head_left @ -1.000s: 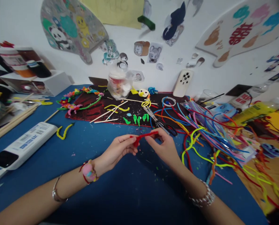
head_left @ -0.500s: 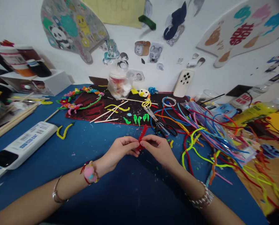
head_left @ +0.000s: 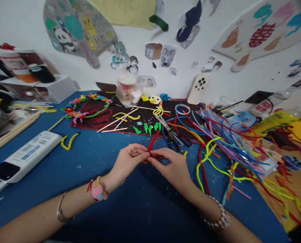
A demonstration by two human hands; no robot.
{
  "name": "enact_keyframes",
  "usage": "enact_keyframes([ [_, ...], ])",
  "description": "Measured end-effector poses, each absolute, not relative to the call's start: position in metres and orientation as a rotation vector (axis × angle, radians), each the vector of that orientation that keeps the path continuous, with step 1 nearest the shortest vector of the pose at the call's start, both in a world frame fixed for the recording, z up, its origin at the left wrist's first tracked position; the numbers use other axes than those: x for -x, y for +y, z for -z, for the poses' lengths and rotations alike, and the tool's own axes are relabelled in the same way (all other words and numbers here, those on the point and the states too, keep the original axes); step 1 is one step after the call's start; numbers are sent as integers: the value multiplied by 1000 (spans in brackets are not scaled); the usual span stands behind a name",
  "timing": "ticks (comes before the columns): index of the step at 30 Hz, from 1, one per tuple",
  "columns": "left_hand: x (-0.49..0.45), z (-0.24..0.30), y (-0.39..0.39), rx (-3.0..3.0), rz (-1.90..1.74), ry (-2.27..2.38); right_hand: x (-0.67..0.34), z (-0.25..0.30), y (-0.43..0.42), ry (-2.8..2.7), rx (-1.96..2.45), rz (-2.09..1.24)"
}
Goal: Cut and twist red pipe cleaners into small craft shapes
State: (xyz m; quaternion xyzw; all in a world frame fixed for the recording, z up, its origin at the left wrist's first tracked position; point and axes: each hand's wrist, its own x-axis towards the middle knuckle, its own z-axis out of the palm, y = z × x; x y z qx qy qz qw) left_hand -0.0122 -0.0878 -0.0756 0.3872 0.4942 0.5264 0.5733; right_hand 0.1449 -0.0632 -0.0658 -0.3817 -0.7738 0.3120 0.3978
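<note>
Between my two hands is a red pipe cleaner (head_left: 153,141), its free end slanting up and to the right. My left hand (head_left: 131,158) pinches its lower part between thumb and fingers. From the other side my right hand (head_left: 169,164) pinches the same spot, the fingertips of both hands nearly touching. The lowest bit of the pipe cleaner is hidden by my fingers. Just beyond my hands lie black-handled scissors (head_left: 172,133) and small green twisted pieces (head_left: 147,128) on a dark mat (head_left: 94,121).
A tangle of coloured pipe cleaners (head_left: 231,145) spreads over the right side. At left are a white power bank (head_left: 26,157) and a bent yellow piece (head_left: 70,141). A colourful flower hoop (head_left: 76,114), thin sticks (head_left: 117,120) and a phone (head_left: 198,88) stand farther back.
My right hand has turned slightly, its thumb lower now. The red pipe cleaner's free end has shifted up a little and shows more length above my fingers.
</note>
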Motion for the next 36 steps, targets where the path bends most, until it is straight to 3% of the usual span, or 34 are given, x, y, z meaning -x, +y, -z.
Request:
enact_keyframes([
  [9, 11, 80, -88, -990, -1224, 1230, -142, 69, -67, -2012, 1007, -684],
  [15, 12, 79, -88, -1060, -1219, 1233, -142, 70, -62, -1820, 1049, -1051],
  [22, 12, 77, -88, -1002, -1195, 1186, -142, 68, -62, -1754, 1044, -1131],
  [28, 14, 79, -86, -849, -1114, 1034, -143, 69, -55, -1512, 975, -1536],
  [36, 17, 81, -85, -772, -1036, 826, -144, 65, -53, -1381, 882, -1735],
])
